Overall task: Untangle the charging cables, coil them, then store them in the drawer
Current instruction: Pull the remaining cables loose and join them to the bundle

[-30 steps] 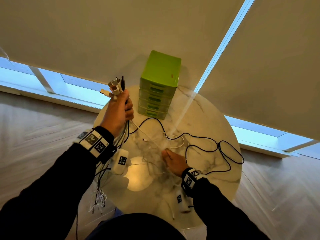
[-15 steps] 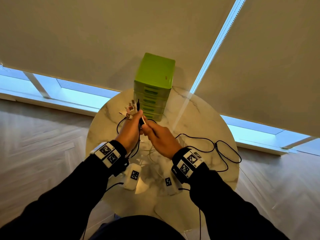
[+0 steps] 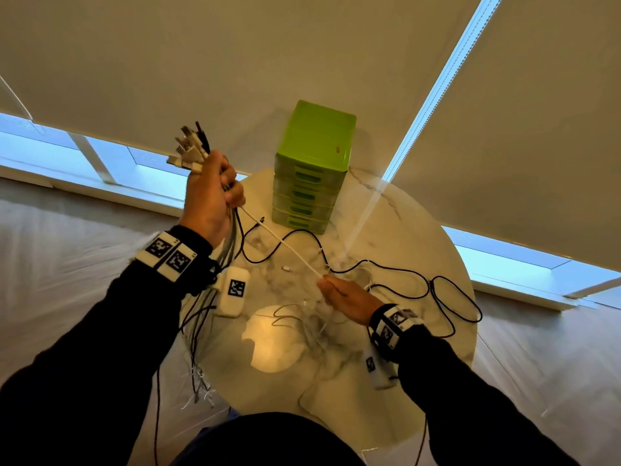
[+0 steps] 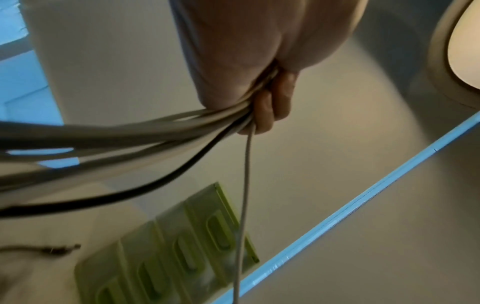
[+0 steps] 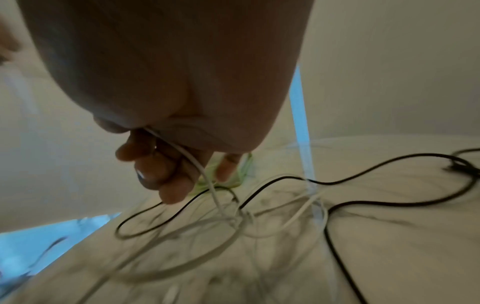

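My left hand is raised left of the green drawer unit and grips a bundle of cables, their plugs sticking up above the fist. A white cable runs taut from that fist down to my right hand, which holds it low over the round marble table. In the right wrist view the fingers curl round the white cable. A black cable and thin white ones lie tangled on the table.
The drawer unit stands at the table's far edge with all drawers closed. Cable ends hang from the bundle past the table's left edge toward the floor. Blinds and low windows surround the table.
My hands, together by the drawer unit half a second ago, have parted: the left rose up and left with the bundle, the right slid down along the white cable toward me.
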The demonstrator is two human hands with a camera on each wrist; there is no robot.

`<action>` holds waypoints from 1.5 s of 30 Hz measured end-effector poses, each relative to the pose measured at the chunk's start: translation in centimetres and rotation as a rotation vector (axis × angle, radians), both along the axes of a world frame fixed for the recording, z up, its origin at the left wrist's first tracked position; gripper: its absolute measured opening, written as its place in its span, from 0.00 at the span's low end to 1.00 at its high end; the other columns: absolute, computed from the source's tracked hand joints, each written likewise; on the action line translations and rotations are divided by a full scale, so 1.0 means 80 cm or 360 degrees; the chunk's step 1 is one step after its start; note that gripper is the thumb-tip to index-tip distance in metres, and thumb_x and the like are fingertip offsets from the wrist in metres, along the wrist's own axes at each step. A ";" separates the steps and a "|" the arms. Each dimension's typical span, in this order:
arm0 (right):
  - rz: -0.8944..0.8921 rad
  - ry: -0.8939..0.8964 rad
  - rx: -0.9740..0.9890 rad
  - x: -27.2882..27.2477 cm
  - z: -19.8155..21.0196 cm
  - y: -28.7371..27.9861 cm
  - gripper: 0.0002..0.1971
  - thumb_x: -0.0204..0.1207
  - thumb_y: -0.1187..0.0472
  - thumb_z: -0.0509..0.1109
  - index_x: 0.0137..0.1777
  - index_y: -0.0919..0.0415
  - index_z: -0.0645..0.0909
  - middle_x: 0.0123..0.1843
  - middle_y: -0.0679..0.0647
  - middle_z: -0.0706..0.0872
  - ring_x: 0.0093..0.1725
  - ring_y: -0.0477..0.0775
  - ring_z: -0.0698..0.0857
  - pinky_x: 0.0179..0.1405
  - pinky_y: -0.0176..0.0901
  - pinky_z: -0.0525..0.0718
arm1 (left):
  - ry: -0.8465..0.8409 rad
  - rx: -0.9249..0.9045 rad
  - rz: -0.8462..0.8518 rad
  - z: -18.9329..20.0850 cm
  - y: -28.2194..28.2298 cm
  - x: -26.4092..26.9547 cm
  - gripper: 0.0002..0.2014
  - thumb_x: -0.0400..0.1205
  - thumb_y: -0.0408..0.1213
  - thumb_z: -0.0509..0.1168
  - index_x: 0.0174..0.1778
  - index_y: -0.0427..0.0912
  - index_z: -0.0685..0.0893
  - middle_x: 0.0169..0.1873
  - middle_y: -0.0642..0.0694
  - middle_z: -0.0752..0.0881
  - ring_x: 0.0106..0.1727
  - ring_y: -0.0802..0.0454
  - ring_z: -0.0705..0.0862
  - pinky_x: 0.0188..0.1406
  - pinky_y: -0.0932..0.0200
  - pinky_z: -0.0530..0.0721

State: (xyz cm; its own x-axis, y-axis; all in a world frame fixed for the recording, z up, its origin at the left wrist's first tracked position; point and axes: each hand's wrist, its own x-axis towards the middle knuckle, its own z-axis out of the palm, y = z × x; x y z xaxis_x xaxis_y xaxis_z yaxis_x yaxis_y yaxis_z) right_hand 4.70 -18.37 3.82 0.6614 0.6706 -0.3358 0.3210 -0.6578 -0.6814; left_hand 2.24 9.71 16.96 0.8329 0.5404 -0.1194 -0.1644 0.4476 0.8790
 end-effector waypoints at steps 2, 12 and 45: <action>-0.0077 -0.0077 -0.0094 0.022 0.007 -0.011 0.20 0.89 0.39 0.49 0.41 0.46 0.73 0.36 0.45 0.81 0.38 0.50 0.81 0.57 0.64 0.81 | -0.0016 0.0080 0.0046 0.010 0.010 -0.002 0.19 0.89 0.37 0.57 0.30 0.50 0.66 0.22 0.54 0.63 0.23 0.57 0.57 0.26 0.58 0.55; -0.0268 -0.0536 0.0341 0.065 0.123 0.061 0.16 0.91 0.49 0.55 0.45 0.57 0.74 0.37 0.55 0.81 0.37 0.55 0.78 0.40 0.48 0.74 | 0.0298 0.0514 -0.0518 -0.058 -0.071 -0.023 0.15 0.91 0.51 0.57 0.42 0.49 0.78 0.25 0.56 0.69 0.26 0.59 0.65 0.28 0.61 0.61; -0.0158 -0.0453 0.0127 0.058 0.080 0.015 0.15 0.89 0.52 0.60 0.71 0.52 0.81 0.53 0.49 0.87 0.51 0.51 0.86 0.59 0.51 0.83 | 0.0083 0.0685 -0.0594 -0.041 -0.084 -0.042 0.12 0.92 0.33 0.56 0.41 0.42 0.67 0.25 0.53 0.65 0.27 0.56 0.64 0.27 0.63 0.66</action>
